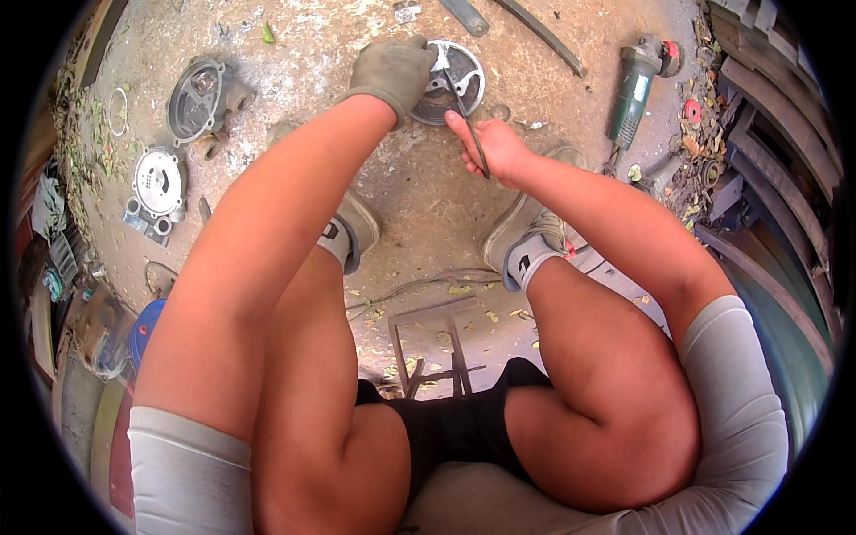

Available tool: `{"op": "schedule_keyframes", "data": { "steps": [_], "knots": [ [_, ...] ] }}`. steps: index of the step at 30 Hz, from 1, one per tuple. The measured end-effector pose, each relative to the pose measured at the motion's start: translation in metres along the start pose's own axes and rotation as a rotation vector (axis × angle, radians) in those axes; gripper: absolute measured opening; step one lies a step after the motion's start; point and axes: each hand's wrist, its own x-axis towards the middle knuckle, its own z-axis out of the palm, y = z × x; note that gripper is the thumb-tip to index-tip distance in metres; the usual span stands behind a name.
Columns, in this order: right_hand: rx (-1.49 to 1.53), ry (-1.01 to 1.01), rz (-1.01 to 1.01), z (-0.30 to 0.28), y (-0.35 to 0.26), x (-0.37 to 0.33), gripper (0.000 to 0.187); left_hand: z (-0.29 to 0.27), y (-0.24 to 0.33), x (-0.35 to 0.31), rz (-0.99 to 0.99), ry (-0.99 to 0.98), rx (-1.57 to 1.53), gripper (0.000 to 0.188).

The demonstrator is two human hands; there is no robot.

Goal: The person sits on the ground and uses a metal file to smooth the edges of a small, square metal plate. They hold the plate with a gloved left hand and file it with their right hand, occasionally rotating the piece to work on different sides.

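Note:
A round metal part (pixel 480 87) with a pale rim and a dark, spoked inside rests on the ground ahead of me. My left hand (pixel 390 71), in a grey-green work glove, is closed on its left edge; the fingertips are partly hidden. Bare, my right hand (pixel 492 148) is closed around a thin dark metal rod (pixel 463 111). The rod slants up and left from that hand, and its far end lies over the inside of the round part. Near that end is a small whitish patch, too small to make out.
A green angle grinder (pixel 633 98) lies at the right, near stacked timber (pixel 780 116). Two metal housings, one dark (pixel 174 111) and one silver (pixel 156 198), stand at the left. Metal bars (pixel 544 37) lie at the far side; a rusty metal frame (pixel 432 312) is between my feet.

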Motion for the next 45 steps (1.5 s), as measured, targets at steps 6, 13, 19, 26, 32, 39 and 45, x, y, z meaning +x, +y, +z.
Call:
{"op": "schedule_keyframes", "data": {
  "steps": [6, 13, 19, 26, 32, 39, 45],
  "knots": [
    [0.009, 0.009, 0.007, 0.000, 0.002, 0.000, 0.078, -0.001, 0.000, -0.001, 0.018, 0.001, 0.028, 0.036],
    [-0.029, -0.015, 0.019, -0.003, 0.011, 0.005, 0.083, 0.004, -0.002, 0.003, 0.000, -0.013, -0.022, 0.039],
    [-0.023, -0.088, 0.019, 0.001, 0.011, 0.004, 0.082, 0.006, -0.011, 0.006, 0.058, 0.021, -0.052, 0.040],
    [-0.022, -0.107, 0.020, 0.002, -0.005, 0.001, 0.085, 0.001, -0.009, 0.006, 0.045, 0.003, -0.068, 0.041],
    [-0.014, -0.113, 0.040, 0.002, -0.008, 0.005, 0.085, -0.005, -0.008, 0.006, 0.043, -0.029, -0.068, 0.041],
    [0.023, -0.111, 0.031, 0.002, -0.008, 0.005, 0.079, -0.007, -0.007, 0.004, 0.044, -0.038, -0.054, 0.039],
    [0.021, -0.106, 0.026, 0.002, -0.006, 0.008, 0.077, -0.003, -0.007, 0.004, 0.031, -0.022, -0.060, 0.037]
  ]
}}
